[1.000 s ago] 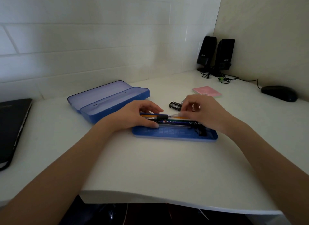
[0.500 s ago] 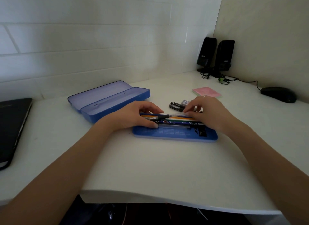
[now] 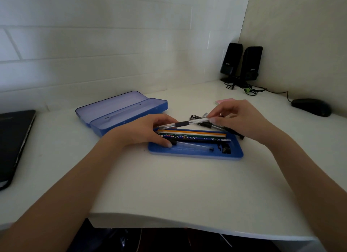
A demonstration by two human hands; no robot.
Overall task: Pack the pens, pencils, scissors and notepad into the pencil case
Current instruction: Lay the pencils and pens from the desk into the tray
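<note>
The right hand (image 3: 242, 121) has its fingers curled, and the thumb and fingertips pinch the rear end of a clear pen (image 3: 185, 123) with a black grip. The left hand (image 3: 142, 132) lies over the left end of the blue tray (image 3: 195, 152); its fingers are bent, the fingertips meet the tip end of the same pen, and the thumb presses on the tray near its left edge. The pen is raised just above the tray's far edge. Its long axis runs left to right, the right end slightly higher. The tray rests on the white tabletop (image 3: 169, 186) and holds a row of pencils (image 3: 193, 135) laid parallel to its long side, with a further pen nearer the front edge. More black pens (image 3: 197, 118) lie on the tabletop just behind the tray. The open pencil case (image 3: 122, 111) sits to the left rear, apart from the tray, its two shells showing nothing inside. The pink notepad (image 3: 222, 101) lies behind the right hand, partly hidden. Scissors cannot be made out.
</note>
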